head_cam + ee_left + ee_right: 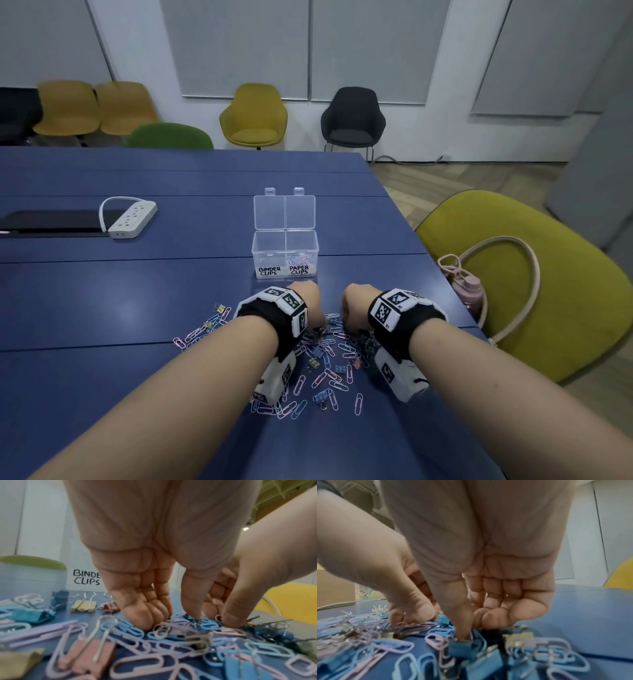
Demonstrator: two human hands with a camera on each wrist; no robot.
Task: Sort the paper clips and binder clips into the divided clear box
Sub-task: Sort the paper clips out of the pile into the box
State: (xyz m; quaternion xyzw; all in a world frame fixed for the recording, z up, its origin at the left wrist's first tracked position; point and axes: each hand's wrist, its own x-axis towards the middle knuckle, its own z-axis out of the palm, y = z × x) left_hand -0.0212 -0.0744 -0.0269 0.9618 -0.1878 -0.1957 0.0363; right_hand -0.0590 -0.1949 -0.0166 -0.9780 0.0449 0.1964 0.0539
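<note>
The clear divided box (285, 254) stands open on the blue table (144, 301), lid tipped back. Its right cell, labelled PAPER CLIPS, holds several clips; the BINDER CLIPS cell looks bare. Just in front lies a pile of pastel paper clips (329, 375) and small binder clips (321, 397). Both hands reach down into the pile's far side. My left hand (217, 620) pinches a pink paper clip (218, 617) between thumb and forefinger. My right hand (402, 617) pinches at lilac paper clips (414, 625), while another of its fingers (462, 630) touches a blue binder clip (460, 648).
A white power strip (133, 219) and a black panel (51, 222) lie at the far left. The table's right edge runs close by my right wrist. Beyond it a yellow-green chair (561, 308) carries a pink bottle (471, 291) and a beige strap (529, 270).
</note>
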